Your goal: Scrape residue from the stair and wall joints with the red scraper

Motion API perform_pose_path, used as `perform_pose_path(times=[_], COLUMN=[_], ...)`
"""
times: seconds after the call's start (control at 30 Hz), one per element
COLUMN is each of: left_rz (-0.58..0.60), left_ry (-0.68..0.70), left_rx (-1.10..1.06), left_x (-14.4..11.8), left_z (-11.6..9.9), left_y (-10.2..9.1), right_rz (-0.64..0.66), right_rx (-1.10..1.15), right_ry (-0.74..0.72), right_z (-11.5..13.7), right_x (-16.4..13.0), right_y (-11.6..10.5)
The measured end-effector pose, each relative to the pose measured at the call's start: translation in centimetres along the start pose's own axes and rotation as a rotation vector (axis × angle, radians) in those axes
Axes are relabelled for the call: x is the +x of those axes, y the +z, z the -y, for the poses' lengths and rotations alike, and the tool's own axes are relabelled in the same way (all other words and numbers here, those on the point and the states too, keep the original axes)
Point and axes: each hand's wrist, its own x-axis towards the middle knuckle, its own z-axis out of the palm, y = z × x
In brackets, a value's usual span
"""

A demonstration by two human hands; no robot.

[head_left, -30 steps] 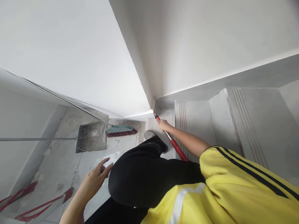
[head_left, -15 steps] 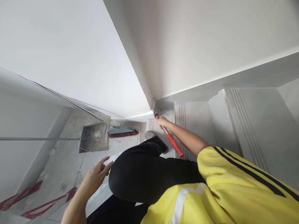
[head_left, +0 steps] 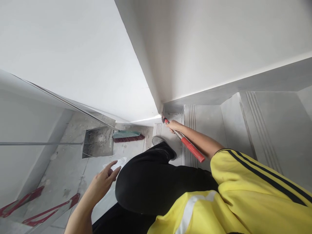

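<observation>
Around the dustpan [head_left: 98, 143] you have one broom head [head_left: 128, 136] just right of it and two red bars [head_left: 36, 208] well below-left. Further right of it, one red-handled tool [head_left: 188, 147] and three stair treads [head_left: 204, 130] show.

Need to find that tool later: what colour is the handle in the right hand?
Red, with a bare metal shaft, on the hammer; head view.

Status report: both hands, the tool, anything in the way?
Right hand shut on hammer, head at the wall corner. Left hand open, empty. Knee between them.
</observation>
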Motion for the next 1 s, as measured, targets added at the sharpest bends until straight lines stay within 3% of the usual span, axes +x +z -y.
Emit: perform_pose_path(times=[0.27, 0.53, 0.8, 1.0], left_rz=[0.016, 0.007, 0.009, -0.036], left_ry=[0.010, 0.006, 0.017, 0.006], left_rx=[-0.055, -0.068, 0.013, -0.005], left_x=[0.1, 0.2, -0.8, -1.8], left_z=[-0.3, -0.3, 1.1, 1.8], left_y=[-0.1, 0.0, 0.4, 1.2], right_rz=[0.029, 0.056, 0.043, 0.001], right_rx=[0.019, -0.016, -0.068, -0.119], right_ry=[-0.014, -0.029, -0.006, -0.001], right_z=[-0.4, 0.1, 0.7, 0.8], right_x=[0.3, -1.2, -1.8, -0.4], right_y=[-0.4, -1.3, -2.8, -2.2])
